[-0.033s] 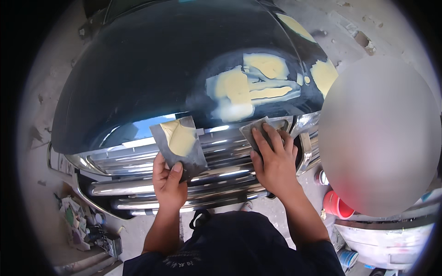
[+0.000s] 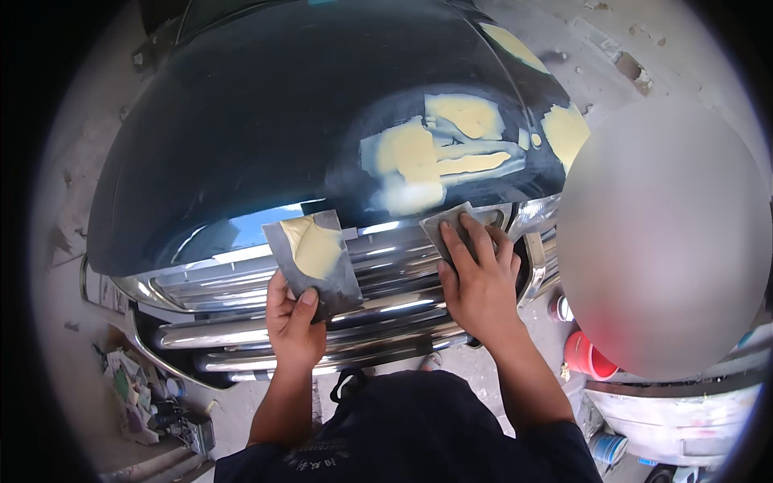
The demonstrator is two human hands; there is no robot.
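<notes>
My left hand (image 2: 296,322) grips a grey plate (image 2: 324,282) by its lower part, thumb on top, with a mound of pale yellow filler (image 2: 314,248) on it. My right hand (image 2: 475,278) is closed on a grey flat spreader (image 2: 435,227), fingertips pressing along it, just below the hood edge. Both are over the chrome grille (image 2: 382,260) of a dark car. The black hood (image 2: 266,113) carries several uneven pale yellow patches (image 2: 407,161) on its right side, with more at the right edge.
Chrome bumper bars (image 2: 217,338) cross below the grille. A red bucket (image 2: 581,354), blue can (image 2: 608,447) and whitish panel (image 2: 668,427) lie low right. Clutter (image 2: 137,386) is piled low left on the dusty floor (image 2: 258,394). A large blurred oval hides the right of the view.
</notes>
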